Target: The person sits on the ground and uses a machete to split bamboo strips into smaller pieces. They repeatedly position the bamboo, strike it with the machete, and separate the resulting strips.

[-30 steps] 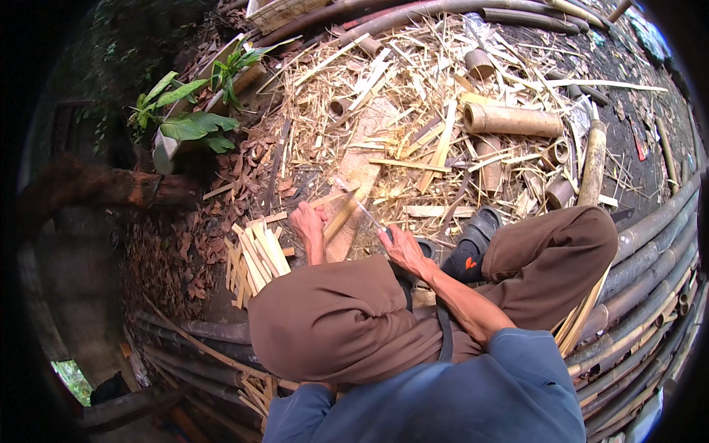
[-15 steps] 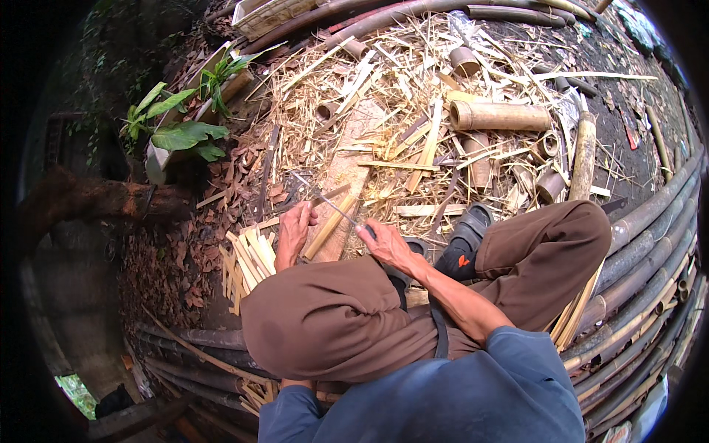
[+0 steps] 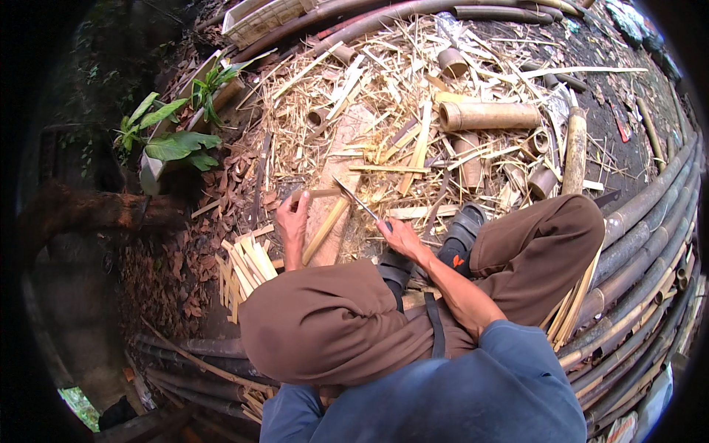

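My left hand [image 3: 293,218] is closed, pinching one end of a short brown bamboo strip [image 3: 323,193] that points right. In my right hand [image 3: 405,241] is the dark handle of a knife [image 3: 360,202]; its thin blade points up and left. The blade's tip lies close to the strip's far end; I cannot tell whether they touch. Below them a pale bamboo slat [image 3: 325,232] rests slanting on a worn wooden board [image 3: 351,134]. Beside my left forearm lies a pile of split bamboo slats [image 3: 251,260].
Bamboo shavings [image 3: 399,96] cover the ground ahead, with a cut bamboo tube [image 3: 491,116] on them. Long bamboo poles [image 3: 642,221] are stacked at the right. A leafy plant [image 3: 173,145] and a pale crate [image 3: 258,21] stand at the far left.
The knife has drawn back to the right with my right hand, its blade away from my left hand. My left hand has shifted slightly up and left, still with the strip.
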A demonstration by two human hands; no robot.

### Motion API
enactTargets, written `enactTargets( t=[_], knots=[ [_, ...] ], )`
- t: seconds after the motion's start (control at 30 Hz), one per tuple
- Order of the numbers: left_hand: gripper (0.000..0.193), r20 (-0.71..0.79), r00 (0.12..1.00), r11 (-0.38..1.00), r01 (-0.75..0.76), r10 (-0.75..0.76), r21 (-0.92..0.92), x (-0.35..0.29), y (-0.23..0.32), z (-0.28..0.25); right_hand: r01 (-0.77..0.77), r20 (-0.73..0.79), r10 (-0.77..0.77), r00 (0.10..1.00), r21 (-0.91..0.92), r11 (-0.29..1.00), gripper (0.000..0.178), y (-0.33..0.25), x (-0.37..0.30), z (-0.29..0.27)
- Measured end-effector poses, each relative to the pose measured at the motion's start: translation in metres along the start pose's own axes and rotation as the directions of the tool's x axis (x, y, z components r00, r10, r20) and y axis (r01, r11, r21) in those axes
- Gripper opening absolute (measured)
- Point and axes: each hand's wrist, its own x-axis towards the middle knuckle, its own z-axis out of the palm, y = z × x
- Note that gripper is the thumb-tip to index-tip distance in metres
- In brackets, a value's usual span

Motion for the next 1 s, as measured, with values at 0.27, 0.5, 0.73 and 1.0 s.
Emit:
enactTargets(
  t=[0.27, 0.5, 0.73, 1.0],
  knots=[
    [0.025, 0.038, 0.972, 0.967, -0.225, 0.231, -0.121, 0.045, -0.078, 0.057, -0.030, -0.038, 0.032, 0.999, 0.065, 0.997, 0.060, 0.000, -0.005, 0.026],
    [0.025, 0.353, 0.924, 0.768, 0.330, -0.145, -0.548, 0.002, 0.003, 0.016, 0.287, -0.223, -0.283, 0.933, -0.012, 0.958, 0.035, -0.027, -0.007, -0.011],
    [0.030, 0.546, 0.807, 0.600, 0.556, -0.224, -0.576, -0.055, 0.019, -0.025, 0.512, -0.125, -0.555, 0.823, -0.260, 0.818, 0.033, -0.025, 0.006, -0.018],
    [0.038, 0.601, 0.759, 0.678, 0.580, -0.250, -0.451, -0.093, 0.035, -0.041, 0.103, -0.383, -0.167, 0.909, -0.181, 0.978, 0.024, -0.006, 0.030, -0.067]
  ],
)
